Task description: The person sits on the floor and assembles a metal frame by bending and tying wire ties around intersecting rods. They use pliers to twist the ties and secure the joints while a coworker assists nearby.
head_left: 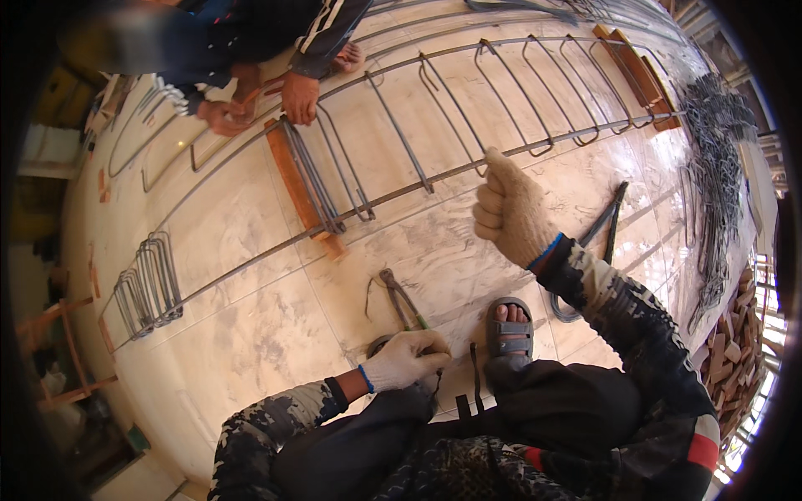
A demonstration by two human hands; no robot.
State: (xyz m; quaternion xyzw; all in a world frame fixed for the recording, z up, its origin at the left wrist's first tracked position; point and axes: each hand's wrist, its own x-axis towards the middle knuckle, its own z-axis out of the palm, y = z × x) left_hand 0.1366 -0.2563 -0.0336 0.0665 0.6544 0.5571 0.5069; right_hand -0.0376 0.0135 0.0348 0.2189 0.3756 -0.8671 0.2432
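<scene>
My right hand (511, 209), in a cream knit glove, is closed with its fingertips at the lower end of a bent steel stirrup (455, 104), where it meets the near long steel bar (388, 197). Low in front of me my left hand (407, 361), gloved alike, is closed beside my knee. A thin dark strand shows under its fingers; what they hold is unclear. Just beyond that hand, pincers (399, 294) with greenish handles lie on the tiles. More stirrups (510, 92) hang spaced along the two long bars, and several stand bunched (309, 179) near a wooden block (292, 179).
A co-worker's hands (267, 100) hold a red-handled tool at the far left. More stirrups (149, 284) cluster at the left end. Wooden blocks (639, 79) support the far right. Dark wire bundles (714, 167) and a long-handled dark tool (614, 221) lie to the right.
</scene>
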